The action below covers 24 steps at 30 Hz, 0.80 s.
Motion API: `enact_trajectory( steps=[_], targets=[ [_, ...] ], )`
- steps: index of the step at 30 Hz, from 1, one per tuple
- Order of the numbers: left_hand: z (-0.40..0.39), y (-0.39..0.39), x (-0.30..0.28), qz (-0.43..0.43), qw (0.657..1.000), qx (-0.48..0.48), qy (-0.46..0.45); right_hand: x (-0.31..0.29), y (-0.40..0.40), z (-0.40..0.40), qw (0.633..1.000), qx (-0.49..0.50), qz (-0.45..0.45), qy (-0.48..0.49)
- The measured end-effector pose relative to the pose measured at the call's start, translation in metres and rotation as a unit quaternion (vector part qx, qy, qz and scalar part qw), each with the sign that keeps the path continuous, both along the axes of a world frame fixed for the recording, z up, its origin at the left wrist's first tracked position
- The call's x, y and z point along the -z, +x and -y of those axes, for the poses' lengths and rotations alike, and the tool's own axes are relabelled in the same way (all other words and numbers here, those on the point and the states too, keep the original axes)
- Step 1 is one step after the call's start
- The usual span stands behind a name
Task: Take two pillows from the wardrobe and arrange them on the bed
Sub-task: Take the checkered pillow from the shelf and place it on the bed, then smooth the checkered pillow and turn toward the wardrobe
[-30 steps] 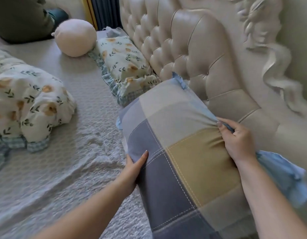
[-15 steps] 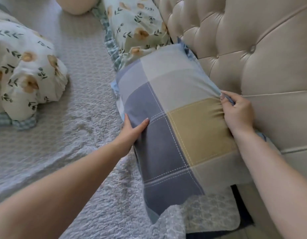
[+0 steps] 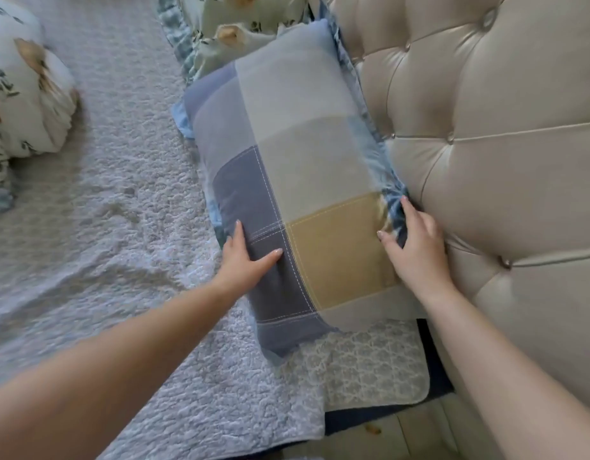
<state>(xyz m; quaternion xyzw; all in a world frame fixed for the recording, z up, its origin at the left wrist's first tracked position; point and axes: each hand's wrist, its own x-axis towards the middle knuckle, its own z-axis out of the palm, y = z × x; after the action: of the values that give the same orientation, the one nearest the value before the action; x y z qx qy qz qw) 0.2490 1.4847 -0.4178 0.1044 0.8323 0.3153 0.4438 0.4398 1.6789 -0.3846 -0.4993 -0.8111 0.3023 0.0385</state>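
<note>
While the patchwork pillow (image 3: 287, 180) lies on the grey bedspread (image 3: 104, 227) against the tufted headboard (image 3: 486, 161) on the right, we rest our left hand (image 3: 245, 260) flat on its near left edge, fingers spread. Our right hand (image 3: 414, 244) pinches its blue frill (image 3: 391, 194) by the headboard. Touching its far end lies a floral pillow (image 3: 240, 31); another floral pillow (image 3: 21, 94) sits well apart, far left.

Tufted beige headboard (image 3: 486, 161) (buttoned), floral bundle (image 3: 25, 94) at far left on the grey bedspread (image 3: 104, 260)
</note>
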Motion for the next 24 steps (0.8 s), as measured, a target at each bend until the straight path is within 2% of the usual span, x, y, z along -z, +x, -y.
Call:
enact_trajectory(
  steps=[3, 8, 13, 17, 20, 22, 24],
  targets=[
    [-0.001, 0.041, -0.015, -0.01, 1.0, 0.022, 0.006, -0.011, 0.025, 0.029, 0.998, -0.023, 0.062, -0.01],
    [-0.015, 0.067, -0.006, -0.026, 0.999, -0.01, -0.019, 0.008, 0.025, 0.05, 0.981, -0.066, 0.18, -0.041],
    [-0.03, 0.062, 0.015, -0.057, 0.992, 0.079, -0.083, 0.048, 0.014, 0.035, 0.956, -0.104, 0.258, -0.094],
    [-0.044, 0.059, 0.021, -0.054, 0.986, 0.097, -0.123, 0.058, 0.009, 0.027, 0.953, -0.101, 0.263, -0.108],
    [-0.037, 0.061, 0.009, -0.056, 0.988, 0.088, -0.11, 0.048, 0.016, 0.036, 0.964, -0.083, 0.243, -0.07],
    [-0.026, 0.061, -0.001, -0.075, 0.992, 0.057, -0.08, 0.033, 0.026, 0.046, 0.979, -0.057, 0.196, -0.021],
    [-0.016, 0.062, -0.014, -0.119, 0.993, 0.009, -0.022, 0.015, 0.039, 0.054, 0.995, -0.006, 0.102, 0.002]
  ],
)
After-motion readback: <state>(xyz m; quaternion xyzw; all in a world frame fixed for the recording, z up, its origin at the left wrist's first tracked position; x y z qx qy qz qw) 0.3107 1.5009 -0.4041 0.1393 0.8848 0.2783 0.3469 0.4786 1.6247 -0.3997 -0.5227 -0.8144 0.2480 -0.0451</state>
